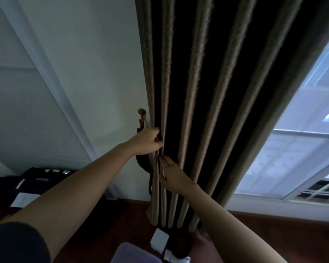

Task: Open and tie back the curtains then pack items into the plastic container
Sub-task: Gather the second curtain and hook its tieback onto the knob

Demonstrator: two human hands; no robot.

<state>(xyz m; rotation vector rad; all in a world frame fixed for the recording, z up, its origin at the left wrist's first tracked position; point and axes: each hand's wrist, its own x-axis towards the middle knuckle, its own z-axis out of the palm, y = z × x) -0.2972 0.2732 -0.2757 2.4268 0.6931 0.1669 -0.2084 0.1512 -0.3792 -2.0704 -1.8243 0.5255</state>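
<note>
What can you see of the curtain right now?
The curtain is brownish fabric, gathered into vertical pleats with dark hollows between, hanging left of the window down nearly to the wooden floor. It is not tied back. The left hand grips its leftmost folds beside the wall hook; the right hand pinches a fold just below.

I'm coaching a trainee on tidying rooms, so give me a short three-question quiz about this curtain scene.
1. True or false: the curtain covers the whole window.
2. Where is the brown tieback hook? A) right of the curtain. B) on the wall, just above the left hand. C) on the floor.
3. Which hand is lower on the curtain folds?

Key: 1 false, window panes show at the right. 2 B. 3 the right hand.
</note>
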